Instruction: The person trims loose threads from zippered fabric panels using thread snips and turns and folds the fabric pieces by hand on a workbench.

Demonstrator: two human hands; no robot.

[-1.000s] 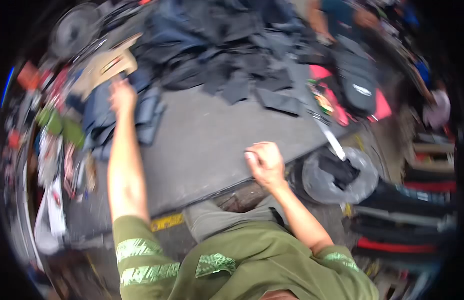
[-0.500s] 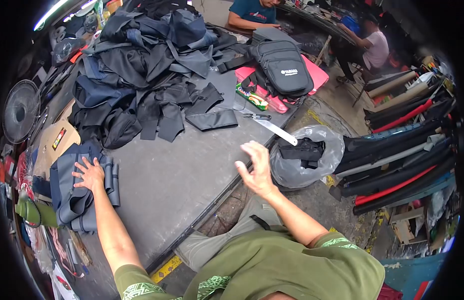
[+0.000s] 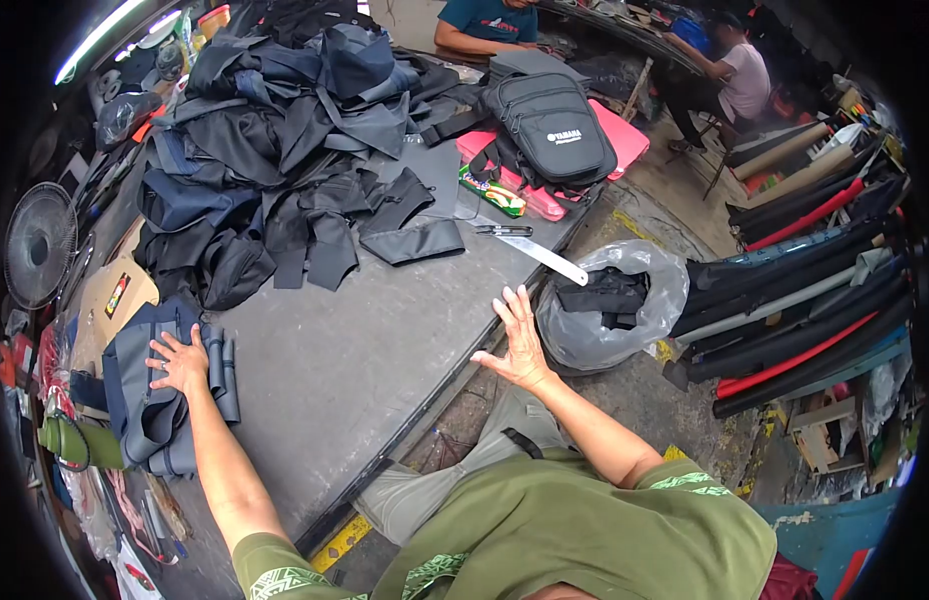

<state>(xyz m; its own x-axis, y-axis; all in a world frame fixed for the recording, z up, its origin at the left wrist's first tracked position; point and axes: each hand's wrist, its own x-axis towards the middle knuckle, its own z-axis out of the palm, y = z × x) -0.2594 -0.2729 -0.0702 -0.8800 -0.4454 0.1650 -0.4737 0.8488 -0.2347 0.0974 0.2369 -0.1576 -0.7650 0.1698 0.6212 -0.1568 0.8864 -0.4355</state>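
My left hand [image 3: 184,362] lies flat with fingers spread on a stack of folded blue-grey fabric [image 3: 145,420] at the table's left end. Raised near the table's front edge, my right hand [image 3: 518,348] has its fingers apart and holds nothing. Closest to it are a metal ruler [image 3: 545,257] on the table corner and a clear plastic bag [image 3: 640,325] with dark scraps inside. A large heap of dark fabric pieces [image 3: 275,130] covers the far side of the dark table [image 3: 325,370].
A black backpack [image 3: 555,125] rests on pink material [image 3: 620,140] at the far corner, beside a green packet [image 3: 493,190]. Fabric rolls [image 3: 795,300] lie stacked on the right. Two people sit farther back. A fan [image 3: 42,245] stands at far left.
My right hand's fingers have spread and straightened a little. My left hand stays on the folded fabric. The view has shifted slightly.
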